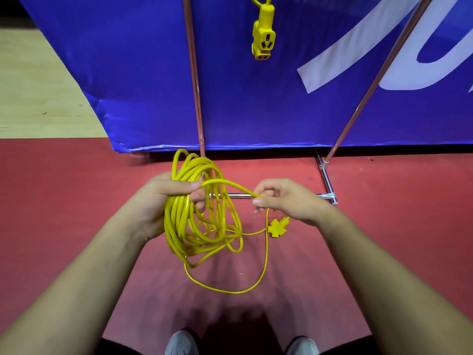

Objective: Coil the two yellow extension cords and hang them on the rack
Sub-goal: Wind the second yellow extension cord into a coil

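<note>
head view | my left hand (166,198) clamps the coiled yellow cord (184,226), centre, near the rack (197,98) foot | my right hand (284,201) pinches its loose strand, plug (277,228) just beside | other cord's socket (263,37) hangs far, before the blue banner (128,60), white lettering cropped, unreadable | red floor (384,226) open right

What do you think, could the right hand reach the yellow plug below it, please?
Probably yes: the plug shows just below the right hand, nothing between, though its fingers pinch the cord.
</note>
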A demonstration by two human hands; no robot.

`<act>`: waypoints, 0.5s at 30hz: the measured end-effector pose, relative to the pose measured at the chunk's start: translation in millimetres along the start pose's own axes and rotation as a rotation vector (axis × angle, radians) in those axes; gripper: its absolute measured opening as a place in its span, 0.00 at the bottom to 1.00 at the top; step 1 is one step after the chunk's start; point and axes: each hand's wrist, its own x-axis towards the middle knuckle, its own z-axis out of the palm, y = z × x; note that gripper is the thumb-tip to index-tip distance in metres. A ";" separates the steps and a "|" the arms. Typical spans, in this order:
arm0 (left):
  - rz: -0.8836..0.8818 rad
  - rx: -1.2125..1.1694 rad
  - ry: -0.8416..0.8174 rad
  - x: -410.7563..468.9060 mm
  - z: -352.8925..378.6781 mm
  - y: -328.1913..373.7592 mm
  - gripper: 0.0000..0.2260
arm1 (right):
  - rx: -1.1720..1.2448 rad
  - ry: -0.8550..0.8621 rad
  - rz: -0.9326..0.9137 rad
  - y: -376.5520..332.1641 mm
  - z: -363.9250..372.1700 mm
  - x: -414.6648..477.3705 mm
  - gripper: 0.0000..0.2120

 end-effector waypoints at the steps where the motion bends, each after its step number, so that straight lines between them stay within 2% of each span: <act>1: -0.024 0.045 0.006 -1.4 -2.3 1.6 0.12 | 0.069 0.049 0.007 2.6 -0.5 0.6 0.03; 5: -0.152 0.144 0.025 -5.5 -5.5 4.0 0.20 | 0.206 0.172 -0.046 -9.3 0.0 4.9 0.05; 7: -0.170 0.115 0.040 -5.6 -5.8 2.7 0.19 | 0.162 0.156 -0.058 -18.6 0.1 4.6 0.02; 10: -0.179 0.092 0.059 -4.5 -4.7 1.2 0.19 | 0.030 0.109 -0.084 -32.9 2.4 0.6 0.04; 13: -0.182 0.119 -0.007 -2.5 -0.8 -2.0 0.18 | -0.052 0.060 -0.157 -46.9 15.0 1.5 0.04; 15: -0.163 0.149 -0.058 -1.5 4.6 -4.7 0.12 | -0.080 0.037 -0.211 -52.8 26.5 3.1 0.04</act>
